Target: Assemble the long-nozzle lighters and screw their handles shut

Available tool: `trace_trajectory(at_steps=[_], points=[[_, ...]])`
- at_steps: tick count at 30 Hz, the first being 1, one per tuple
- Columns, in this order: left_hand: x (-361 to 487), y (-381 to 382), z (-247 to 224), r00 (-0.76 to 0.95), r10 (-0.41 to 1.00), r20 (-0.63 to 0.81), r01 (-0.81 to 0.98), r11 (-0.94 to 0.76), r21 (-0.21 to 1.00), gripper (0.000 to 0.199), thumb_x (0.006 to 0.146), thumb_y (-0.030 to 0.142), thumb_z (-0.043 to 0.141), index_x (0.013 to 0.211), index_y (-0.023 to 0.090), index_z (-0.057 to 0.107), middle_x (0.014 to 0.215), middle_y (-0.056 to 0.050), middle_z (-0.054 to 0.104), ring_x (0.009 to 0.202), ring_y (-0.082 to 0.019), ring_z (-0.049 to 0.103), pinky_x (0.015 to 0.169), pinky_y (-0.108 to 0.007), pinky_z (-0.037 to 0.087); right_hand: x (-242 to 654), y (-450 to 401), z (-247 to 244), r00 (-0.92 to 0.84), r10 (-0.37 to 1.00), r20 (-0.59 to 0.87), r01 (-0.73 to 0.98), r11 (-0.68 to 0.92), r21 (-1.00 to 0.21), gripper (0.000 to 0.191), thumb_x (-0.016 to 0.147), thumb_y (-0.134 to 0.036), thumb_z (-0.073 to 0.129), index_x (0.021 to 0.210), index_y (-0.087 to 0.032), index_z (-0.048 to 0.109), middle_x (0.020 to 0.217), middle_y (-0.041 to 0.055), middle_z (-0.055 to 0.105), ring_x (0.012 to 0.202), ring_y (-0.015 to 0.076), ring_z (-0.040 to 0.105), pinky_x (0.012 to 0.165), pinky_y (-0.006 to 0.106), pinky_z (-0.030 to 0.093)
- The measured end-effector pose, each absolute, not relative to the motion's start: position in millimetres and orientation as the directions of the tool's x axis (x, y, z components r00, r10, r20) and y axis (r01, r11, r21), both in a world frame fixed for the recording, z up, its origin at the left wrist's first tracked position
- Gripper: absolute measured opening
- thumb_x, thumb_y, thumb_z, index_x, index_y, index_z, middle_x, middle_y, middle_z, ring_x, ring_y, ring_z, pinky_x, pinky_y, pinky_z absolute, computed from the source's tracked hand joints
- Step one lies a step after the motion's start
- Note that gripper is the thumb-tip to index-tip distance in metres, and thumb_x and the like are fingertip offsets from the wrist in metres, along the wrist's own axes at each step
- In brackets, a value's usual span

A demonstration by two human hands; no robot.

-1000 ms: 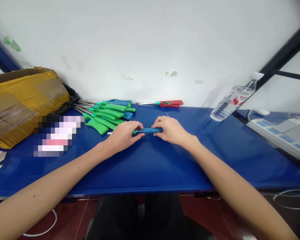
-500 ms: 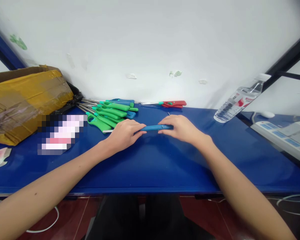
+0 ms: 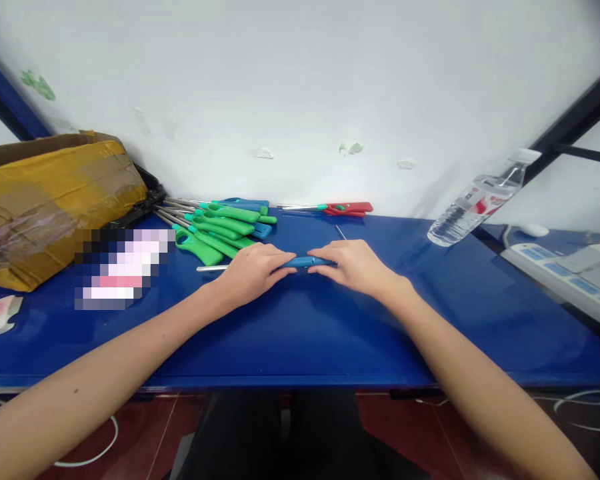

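White wall across the back, with scuffed and peeled spots. Below it, blue table: back edge meets the wall, front edge runs straight above the person's lap. Wide stretch of blue top between hands and front edge; further room to the right of the right hand, as far as the bottle.

Cardboard box, yellow-taped, at far left; well apart from the left hand. White device with blue patches at far right. Water bottle near the back edge, appears tilted in this view. Heap of green and blue lighters between box and hands, stems toward the box; nearest green handles just behind the left hand, so little room there.

Left hand: thumb and fingers nearly closed, pinching one end of the blue lighter. Right hand: same pinch on the other end, thumb underneath. Lighter lies level between the two hands, mid-table; a short middle section shows. Metal stem emerges beyond the left hand; join hidden by the hand.

Red lighters along the wall; count unclear. Thin rod just behind the right hand, lower end hidden.
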State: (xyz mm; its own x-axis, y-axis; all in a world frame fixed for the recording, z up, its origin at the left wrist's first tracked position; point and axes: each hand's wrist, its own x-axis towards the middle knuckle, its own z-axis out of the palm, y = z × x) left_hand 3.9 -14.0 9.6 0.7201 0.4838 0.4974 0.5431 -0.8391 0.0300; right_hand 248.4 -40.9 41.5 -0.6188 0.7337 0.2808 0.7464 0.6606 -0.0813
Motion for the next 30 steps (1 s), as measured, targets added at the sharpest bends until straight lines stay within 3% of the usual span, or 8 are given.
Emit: trace_trajectory(at_steps=[5, 10, 21, 27, 30], points=[[0.4, -12.0, 11.0, 0.682, 0.48, 0.552, 0.571, -0.821, 0.01, 0.025, 0.098, 0.036, 0.056, 0.108, 0.021, 0.072, 0.091, -0.004, 0.076, 0.084, -0.02, 0.071, 0.075, -0.03, 0.05, 259.5, -36.8, 47.0, -0.551, 0.763, 0.338, 0.77, 0.621, -0.145, 0.039, 0.087, -0.041, 0.069, 0.121, -0.021, 0.07, 0.114, 0.0085, 0.075, 0.1, 0.0267, 0.07, 0.084, 0.034, 0.049], [-2.6, -11.1, 12.9, 0.655, 0.468, 0.593, 0.593, -0.805, -0.02, 0.024, 0.097, 0.037, 0.057, 0.106, 0.021, 0.073, 0.087, -0.004, 0.076, 0.079, -0.02, 0.07, 0.074, -0.03, 0.05, 269.9, -34.3, 54.1, -0.532, 0.774, 0.344, 0.767, 0.612, -0.193, 0.031, 0.085, -0.04, 0.072, 0.109, -0.021, 0.076, 0.098, 0.0069, 0.078, 0.082, 0.0237, 0.072, 0.074, 0.032, 0.05], [-1.7, -12.7, 11.5, 0.667, 0.473, 0.575, 0.587, -0.809, -0.015, 0.025, 0.098, 0.037, 0.054, 0.106, 0.02, 0.072, 0.094, -0.005, 0.076, 0.081, -0.02, 0.069, 0.073, -0.03, 0.049, 270.0, -34.9, 52.4, -0.568, 0.755, 0.328, 0.763, 0.632, -0.132, 0.029, 0.087, -0.041, 0.069, 0.107, -0.02, 0.076, 0.086, 0.0061, 0.077, 0.074, 0.0215, 0.069, 0.069, 0.03, 0.046], [-0.8, -13.3, 11.6, 0.672, 0.489, 0.556, 0.595, -0.804, -0.012, 0.024, 0.097, 0.037, 0.056, 0.105, 0.02, 0.071, 0.094, -0.004, 0.076, 0.08, -0.021, 0.069, 0.073, -0.03, 0.049, 267.8, -35.0, 53.0, -0.54, 0.779, 0.318, 0.773, 0.609, -0.18, 0.032, 0.089, -0.041, 0.066, 0.113, -0.022, 0.073, 0.107, 0.0069, 0.077, 0.093, 0.0255, 0.071, 0.081, 0.035, 0.05], [-0.4, -13.2, 10.7, 0.67, 0.497, 0.552, 0.602, -0.798, -0.012, 0.024, 0.097, 0.037, 0.056, 0.106, 0.02, 0.071, 0.095, -0.005, 0.076, 0.081, -0.021, 0.069, 0.073, -0.03, 0.049, 268.8, -34.2, 52.6, -0.514, 0.796, 0.32, 0.783, 0.588, -0.202, 0.039, 0.086, -0.042, 0.069, 0.119, -0.021, 0.071, 0.11, 0.0077, 0.076, 0.091, 0.0259, 0.071, 0.081, 0.036, 0.051]])
